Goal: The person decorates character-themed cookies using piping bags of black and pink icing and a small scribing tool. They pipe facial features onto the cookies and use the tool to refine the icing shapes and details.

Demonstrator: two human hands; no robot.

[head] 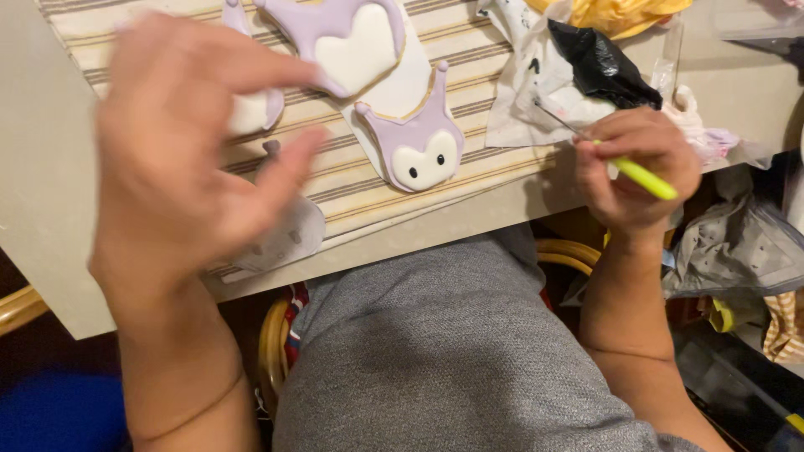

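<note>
Head view: right hand (pixel 638 167) pinched on a yellow-handled needle tool (pixel 641 176) at counter's (pixel 469 222) front edge. Left hand (pixel 180 159) raised, open, blurred, over front-left cookies. Purple-eared cookie (pixel 419 146) between, on striped cloth (pixel 360 180).

right hand (pixel 638 172) gripping yellow-handled needle tool (pixel 641 176), left hand (pixel 180 159) blurry, raised over purple-and-white iced cookies (pixel 419 146) on striped cloth (pixel 352 180)
</note>
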